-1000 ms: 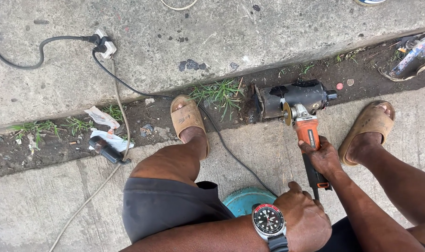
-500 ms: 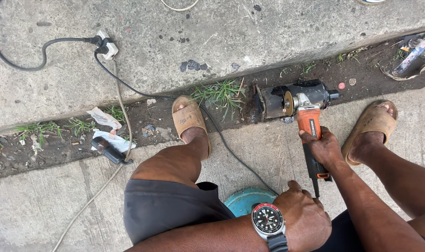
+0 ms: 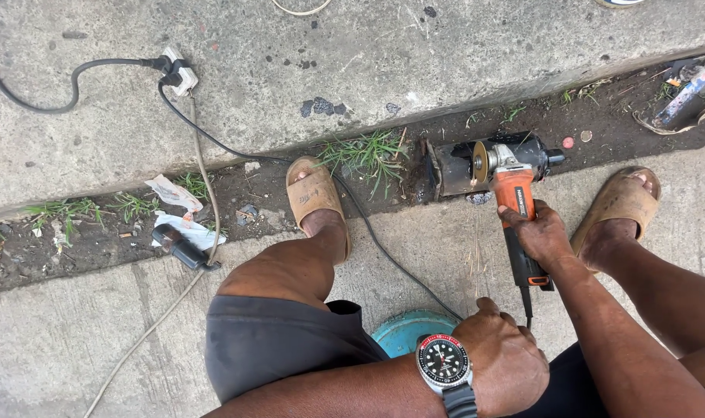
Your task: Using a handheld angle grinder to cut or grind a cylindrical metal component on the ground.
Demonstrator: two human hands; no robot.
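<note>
Grinding is in hand: right hand [image 3: 544,236] clamped on the grinder [image 3: 515,193], disc against the metal part [image 3: 451,166] at one o'clock, left hand [image 3: 503,360] fisted, empty; steady pressure seems needed.

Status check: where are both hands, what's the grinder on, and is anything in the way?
Right hand gripping orange angle grinder, disc against dark metal cylinder. Left hand resting by teal stool, holding nothing visible. Black power cord runs past left sandal.

Grey shorts [image 3: 267,348], tan sandals [image 3: 314,193], red-bezelled wristwatch [image 3: 443,361]
</note>
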